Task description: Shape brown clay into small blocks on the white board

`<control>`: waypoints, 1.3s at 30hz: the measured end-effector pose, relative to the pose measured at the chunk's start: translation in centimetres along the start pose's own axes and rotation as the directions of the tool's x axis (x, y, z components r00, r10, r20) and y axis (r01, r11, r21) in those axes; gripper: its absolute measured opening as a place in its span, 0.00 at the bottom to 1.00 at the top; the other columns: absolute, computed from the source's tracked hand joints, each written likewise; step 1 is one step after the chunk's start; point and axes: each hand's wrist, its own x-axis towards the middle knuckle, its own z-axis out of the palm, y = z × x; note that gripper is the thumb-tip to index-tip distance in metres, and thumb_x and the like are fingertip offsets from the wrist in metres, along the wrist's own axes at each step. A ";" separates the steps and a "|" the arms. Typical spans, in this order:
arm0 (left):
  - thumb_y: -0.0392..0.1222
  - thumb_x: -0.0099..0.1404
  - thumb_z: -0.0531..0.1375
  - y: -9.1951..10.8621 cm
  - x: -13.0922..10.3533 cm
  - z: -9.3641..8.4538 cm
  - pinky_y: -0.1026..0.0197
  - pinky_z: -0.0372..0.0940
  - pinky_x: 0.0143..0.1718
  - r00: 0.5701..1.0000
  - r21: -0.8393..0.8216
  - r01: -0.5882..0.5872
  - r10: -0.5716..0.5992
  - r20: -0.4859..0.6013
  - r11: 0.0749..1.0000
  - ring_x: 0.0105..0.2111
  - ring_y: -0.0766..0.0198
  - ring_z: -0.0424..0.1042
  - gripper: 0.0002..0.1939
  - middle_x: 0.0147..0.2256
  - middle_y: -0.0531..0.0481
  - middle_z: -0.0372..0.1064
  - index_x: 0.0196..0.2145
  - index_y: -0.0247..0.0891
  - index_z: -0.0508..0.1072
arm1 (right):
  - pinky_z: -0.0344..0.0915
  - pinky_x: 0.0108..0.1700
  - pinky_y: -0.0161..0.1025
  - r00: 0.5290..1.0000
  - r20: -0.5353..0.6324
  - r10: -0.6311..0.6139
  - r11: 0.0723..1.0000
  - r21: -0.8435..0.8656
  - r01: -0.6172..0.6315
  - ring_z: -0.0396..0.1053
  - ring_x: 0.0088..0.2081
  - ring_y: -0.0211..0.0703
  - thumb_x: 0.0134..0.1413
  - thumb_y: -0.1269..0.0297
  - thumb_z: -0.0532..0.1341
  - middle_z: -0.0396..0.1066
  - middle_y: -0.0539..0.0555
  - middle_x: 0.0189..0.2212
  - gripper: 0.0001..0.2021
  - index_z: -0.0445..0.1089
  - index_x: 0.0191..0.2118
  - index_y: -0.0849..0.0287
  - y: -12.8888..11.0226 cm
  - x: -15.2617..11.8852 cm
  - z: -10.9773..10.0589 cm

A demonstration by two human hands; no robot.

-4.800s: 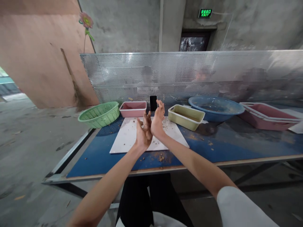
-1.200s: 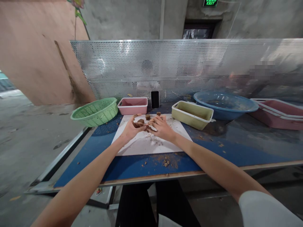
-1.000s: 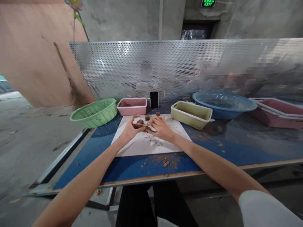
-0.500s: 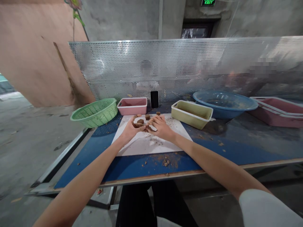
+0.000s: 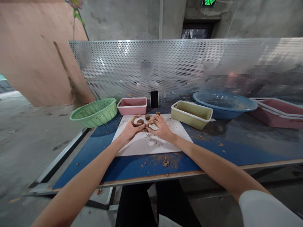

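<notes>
Over a white board [image 5: 151, 148] scattered with brown crumbs, my left hand [image 5: 132, 128] and my right hand [image 5: 160, 127] meet at the fingertips. Both have curled, soiled fingers pinched together around something too small to make out. One brown lump [image 5: 140, 121] shows between the thumb and fingers of my left hand, apparently on the board. A second brown lump [image 5: 147, 117] sits just beyond the fingertips, and a third brown lump [image 5: 158, 113] lies behind my right hand at the board's far edge.
Behind the board stand a green basket [image 5: 94, 113], a pink tub [image 5: 132, 110], a phone [image 5: 154, 99], an olive tub [image 5: 190, 118], a blue basin [image 5: 224, 110] and stacked pink tubs [image 5: 279, 118]. Small brown pieces [image 5: 166, 163] lie near the front edge, and a perforated metal panel [image 5: 175, 63] rises behind.
The fingers of both hands have shifted slightly at the point where they meet. The lumps and containers stay where they were.
</notes>
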 end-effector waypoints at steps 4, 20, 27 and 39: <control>0.43 0.49 0.82 0.0 0.0 -0.1 0.55 0.77 0.43 0.999 -0.038 0.027 -0.026 0.024 0.999 0.34 0.60 0.82 0.46 0.37 0.48 0.81 0.60 0.38 0.64 | 0.66 0.55 0.53 0.999 -0.016 0.035 0.996 0.081 -0.034 0.71 0.48 0.52 0.68 0.57 0.65 0.74 0.55 0.40 0.06 0.73 0.41 0.52 -0.1 0.0 0.0; 0.40 0.48 0.82 0.6 -0.5 0.4 0.54 0.77 0.44 0.997 -0.064 0.081 -0.081 0.000 0.995 0.34 0.60 0.81 0.44 0.36 0.52 0.79 0.59 0.38 0.67 | 0.72 0.51 0.49 0.980 0.033 0.195 0.926 0.323 -0.195 0.71 0.43 0.48 0.65 0.54 0.65 0.72 0.54 0.39 0.08 0.74 0.40 0.52 -0.5 0.0 0.2; 0.38 0.49 0.81 0.8 -0.5 0.6 0.55 0.78 0.45 0.998 -0.084 0.067 -0.067 0.010 0.994 0.37 0.60 0.82 0.40 0.38 0.51 0.78 0.56 0.38 0.69 | 0.71 0.50 0.46 0.969 0.070 0.237 0.887 0.390 -0.246 0.72 0.42 0.46 0.67 0.50 0.65 0.74 0.53 0.39 0.12 0.75 0.41 0.53 -0.3 -0.1 0.4; 0.42 0.49 0.82 0.1 -0.3 0.0 0.56 0.76 0.43 0.998 -0.033 0.049 -0.050 -0.039 0.998 0.36 0.60 0.81 0.41 0.40 0.47 0.80 0.57 0.37 0.70 | 0.64 0.56 0.55 0.995 0.097 0.035 0.998 -0.062 -0.030 0.70 0.50 0.55 0.72 0.55 0.62 0.75 0.58 0.44 0.10 0.76 0.48 0.53 -0.1 -0.2 -0.2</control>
